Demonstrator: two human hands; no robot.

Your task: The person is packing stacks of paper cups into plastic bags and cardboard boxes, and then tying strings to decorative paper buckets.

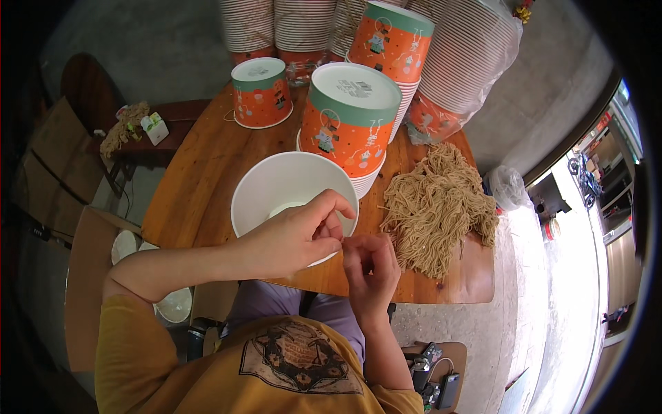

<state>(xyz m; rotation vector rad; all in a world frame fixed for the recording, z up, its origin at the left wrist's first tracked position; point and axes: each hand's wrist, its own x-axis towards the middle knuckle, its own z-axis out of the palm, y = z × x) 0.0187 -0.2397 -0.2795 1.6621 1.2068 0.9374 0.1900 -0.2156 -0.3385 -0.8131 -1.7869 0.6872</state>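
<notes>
A white paper bucket (256, 190) stands with its mouth up near the front of the wooden table. My left hand (296, 238) reaches across its opening, thumb and forefinger pinched at the bucket's right rim. Close against it, my right hand (372, 265) is closed too, its fingertips almost meeting the left ones. Whatever the fingers pinch is too small or hidden to make out. To the right of my hands lies a heap of tan cords (441, 210). Just behind the bucket stands an upturned stack of orange and green paper buckets (348, 127).
Left of that stack sits a single upturned bucket (262, 100). Taller bucket stacks (462, 55), some in clear plastic, line the wall. An open cardboard box (96, 276) is on the floor at left. A stool with a phone (448, 390) stands lower right.
</notes>
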